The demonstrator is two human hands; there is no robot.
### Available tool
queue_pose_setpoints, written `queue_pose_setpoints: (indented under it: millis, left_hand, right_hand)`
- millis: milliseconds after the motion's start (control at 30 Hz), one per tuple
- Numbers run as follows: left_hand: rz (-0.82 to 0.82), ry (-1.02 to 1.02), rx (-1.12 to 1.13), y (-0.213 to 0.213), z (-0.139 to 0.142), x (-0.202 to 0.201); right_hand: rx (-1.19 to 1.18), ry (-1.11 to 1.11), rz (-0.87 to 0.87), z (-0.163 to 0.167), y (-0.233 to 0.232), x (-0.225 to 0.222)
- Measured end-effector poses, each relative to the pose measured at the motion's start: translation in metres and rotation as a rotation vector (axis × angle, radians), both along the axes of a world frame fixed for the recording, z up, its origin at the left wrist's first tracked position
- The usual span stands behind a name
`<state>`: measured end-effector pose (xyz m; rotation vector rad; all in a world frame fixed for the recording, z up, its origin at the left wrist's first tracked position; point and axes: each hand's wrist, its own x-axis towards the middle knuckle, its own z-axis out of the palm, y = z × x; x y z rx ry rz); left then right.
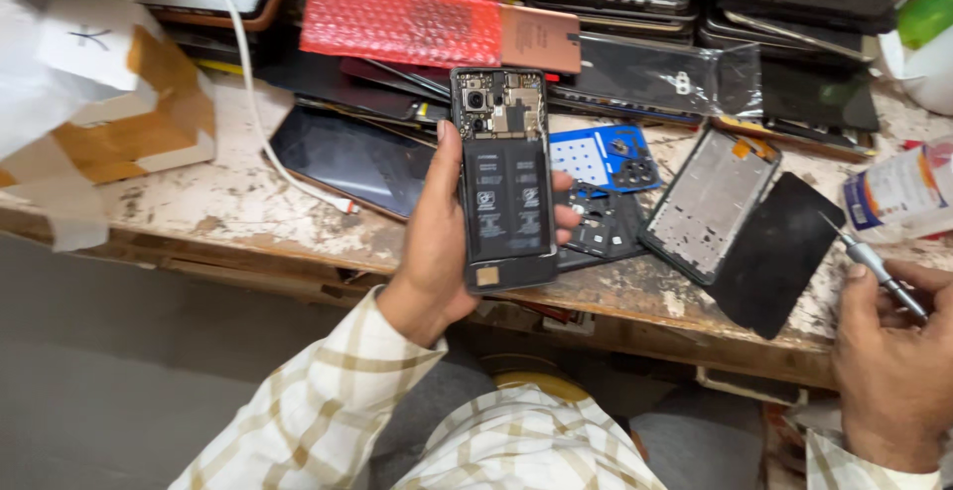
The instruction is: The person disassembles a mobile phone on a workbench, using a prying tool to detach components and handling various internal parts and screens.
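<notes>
Worn, cluttered tabletop (248,202). Opened phone (504,177) gripped upright by left hand (437,242), fingers wrapped round edges, internals turned up for viewing. Screwdriver (874,267) pinched in right hand (893,371), tip clear of phone.

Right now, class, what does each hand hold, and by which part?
The left hand grips the opened phone by its long edges, lower half. The right hand holds a screwdriver by its handle.
</notes>
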<state>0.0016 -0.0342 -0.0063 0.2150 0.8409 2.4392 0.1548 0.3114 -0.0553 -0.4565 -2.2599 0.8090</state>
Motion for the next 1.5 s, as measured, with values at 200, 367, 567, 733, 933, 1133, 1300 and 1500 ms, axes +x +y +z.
queue_pose_setpoints:
  millis: [200, 367, 567, 733, 933, 1133, 1300, 1500]
  left_hand:
    - [0.029, -0.046, 0.249, 0.012, 0.002, 0.002]
    - [0.101, -0.195, 0.260, 0.019, 0.006, 0.004]
    - [0.075, -0.176, 0.339, 0.021, 0.011, 0.004]
    - [0.059, -0.177, 0.341, 0.020, 0.018, 0.007]
    - [0.016, -0.045, 0.222, 0.022, 0.041, 0.021]
    - [-0.374, 0.138, 0.031, 0.028, 0.027, 0.063]
    - [-0.718, 0.333, -0.004, 0.062, -0.026, 0.096]
    - [-0.818, 0.583, -0.211, 0.084, -0.071, 0.111]
  right_hand:
    - [0.180, -0.119, -0.071, -0.011, 0.011, -0.006]
    - [-0.050, -0.086, -0.050, -0.009, 0.008, -0.012]
    - [0.081, -0.162, -0.120, -0.002, 0.002, -0.007]
    - [0.118, -0.159, -0.124, -0.006, 0.003, 0.005]
    - [0.336, 0.081, -0.046, -0.022, -0.004, 0.041]
    - [-0.099, -0.441, 0.249, -0.057, -0.044, 0.098]
    - [-0.210, -0.962, 0.494, -0.106, -0.079, 0.137]
    - [-0.013, -0.575, 0.239, -0.110, -0.098, 0.199]
